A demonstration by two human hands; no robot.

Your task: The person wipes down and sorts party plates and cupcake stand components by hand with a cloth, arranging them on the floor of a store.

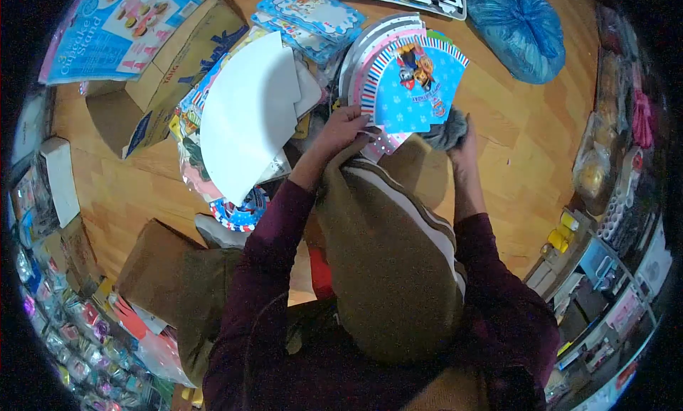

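A blue printed card sheet [409, 102] with a striped curved edge and cartoon figures lies on top of a fanned stack. My left hand [348, 125] pinches the lower left corner of that sheet. In my right hand [464, 137], at the sheet's lower right, is a grey fuzzy cloth [445, 132]. Pink dotted sheets [388, 142] show just below the blue one. To the left of my left hand, a large white curved sheet [245, 119] covers a pile of coloured printed pieces.
Blue printed packs [309, 20] lie beyond the stacks, with a blue plastic bag [523, 30] at the upper right. An open cardboard box [160, 73] and a cupcake stand package [121, 30] are at the upper left. Shelves of goods [605, 276] line the right.
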